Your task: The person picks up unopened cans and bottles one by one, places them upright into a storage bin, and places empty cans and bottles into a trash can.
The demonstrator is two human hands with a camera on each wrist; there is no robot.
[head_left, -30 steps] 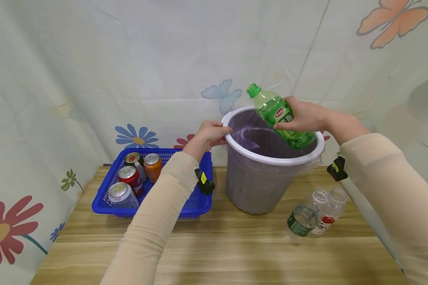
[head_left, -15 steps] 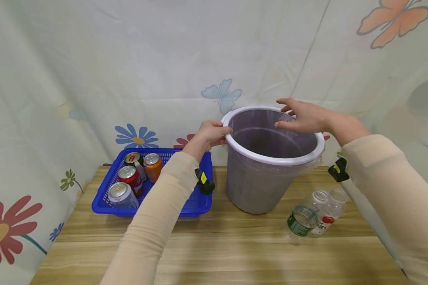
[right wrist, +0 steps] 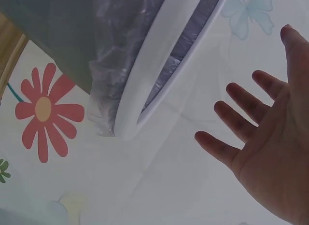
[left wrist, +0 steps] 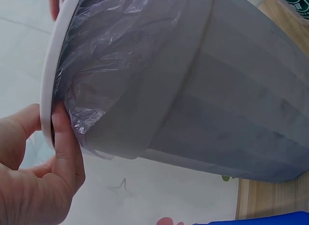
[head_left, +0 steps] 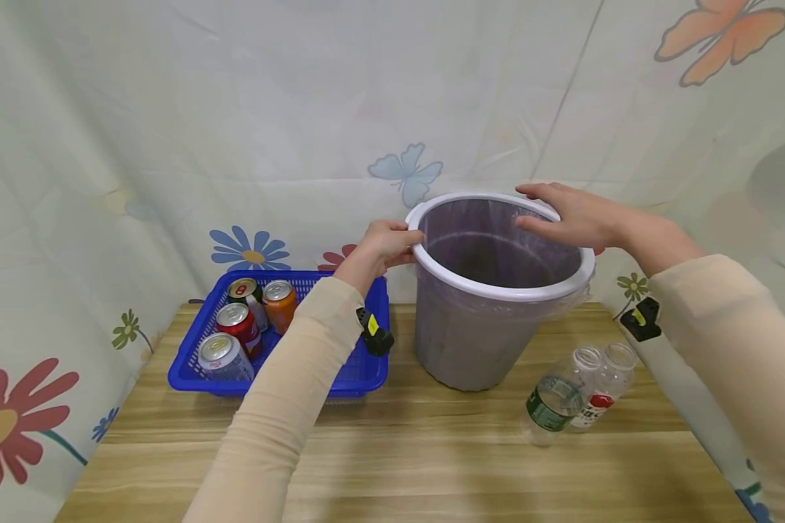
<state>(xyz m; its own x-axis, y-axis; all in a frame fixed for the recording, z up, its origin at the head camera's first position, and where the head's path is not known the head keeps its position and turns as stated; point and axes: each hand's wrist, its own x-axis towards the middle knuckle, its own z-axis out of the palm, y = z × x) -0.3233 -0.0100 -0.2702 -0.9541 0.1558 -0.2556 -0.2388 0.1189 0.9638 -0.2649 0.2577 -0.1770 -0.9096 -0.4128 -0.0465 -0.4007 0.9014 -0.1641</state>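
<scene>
A grey trash bin with a white rim and a thin plastic liner stands on the table. My left hand pinches the left side of its rim, thumb on one face and fingers under the other, as the left wrist view shows. Above the bin's right side hovers my right hand, fingers spread and holding nothing; the right wrist view shows it apart from the rim. Two clear plastic bottles stand to the right: one with a green label, one with a red and white label. The bin's bottom is dark.
A blue plastic basket sits at the left of the wooden table, partly behind my left arm. Inside are several cans, among them a red can and an orange can. A patterned curtain hangs behind.
The green bottle has left my right hand over the bin and is out of sight. That hand's fingers have opened, and it has shifted slightly right. My left hand stays on the rim.
</scene>
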